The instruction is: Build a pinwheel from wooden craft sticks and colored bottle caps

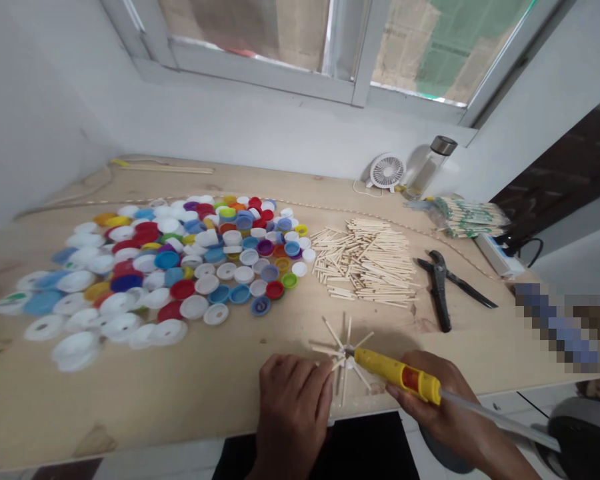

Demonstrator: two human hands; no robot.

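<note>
My right hand [443, 407] grips a yellow glue gun [397, 375] whose nozzle touches the hub of a small wheel of wooden sticks [344, 353] fanned out like spokes near the table's front edge. My left hand [293, 403] rests knuckles-up on the left side of that wheel, its fingers curled against a stick. A glue rod sticks out from the back of the gun toward the lower right.
A wide spread of coloured and white bottle caps [180, 267] covers the left of the wooden table [180, 400]. A heap of short wooden sticks [367, 260] lies in the middle, black pliers [443, 287] to its right. A small white fan [386, 171], a bottle [427, 167] and bagged sticks [467, 217] stand at the back.
</note>
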